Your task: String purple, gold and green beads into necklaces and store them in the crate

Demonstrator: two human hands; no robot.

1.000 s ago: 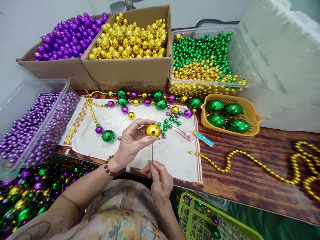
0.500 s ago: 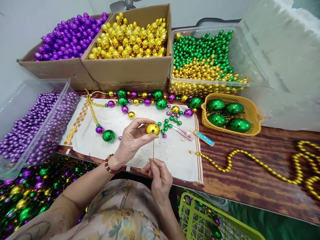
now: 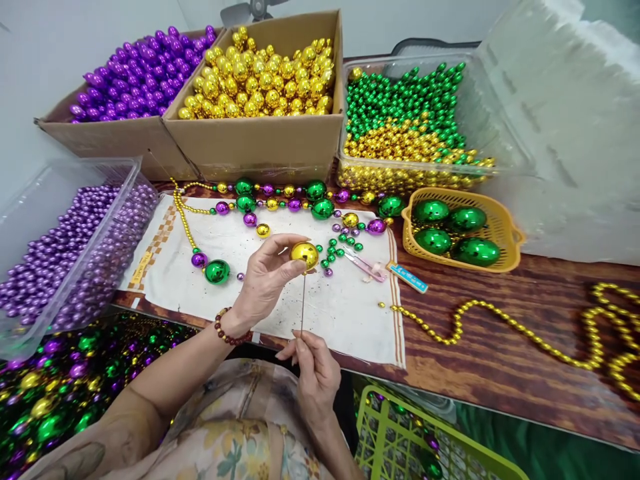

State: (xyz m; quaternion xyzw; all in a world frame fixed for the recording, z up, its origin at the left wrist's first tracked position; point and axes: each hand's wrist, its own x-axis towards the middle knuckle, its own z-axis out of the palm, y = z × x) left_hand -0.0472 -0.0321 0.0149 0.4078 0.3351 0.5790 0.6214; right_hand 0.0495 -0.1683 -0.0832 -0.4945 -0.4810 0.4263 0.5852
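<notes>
My left hand (image 3: 265, 280) pinches a shiny gold ball bead (image 3: 305, 255) between thumb and fingertips, held above the white cloth (image 3: 345, 313). A long thin needle (image 3: 303, 303) runs straight down from the bead to my right hand (image 3: 313, 373), which pinches its lower end near the table's front edge. A partly strung strand of green, purple and gold beads (image 3: 280, 200) curves across the far side of the cloth.
Cardboard boxes of purple balls (image 3: 140, 70) and gold balls (image 3: 260, 70) stand at the back, beside a clear tub of green and gold beads (image 3: 410, 127). A yellow basket of large green balls (image 3: 460, 230), small scissors (image 3: 365, 265) and a gold bead chain (image 3: 500, 327) lie to the right. Purple beads fill a tub (image 3: 60, 253) on the left.
My right hand has slid down toward me along the needle, leaving more of it showing below the gold bead. My left hand holds the bead slightly higher.
</notes>
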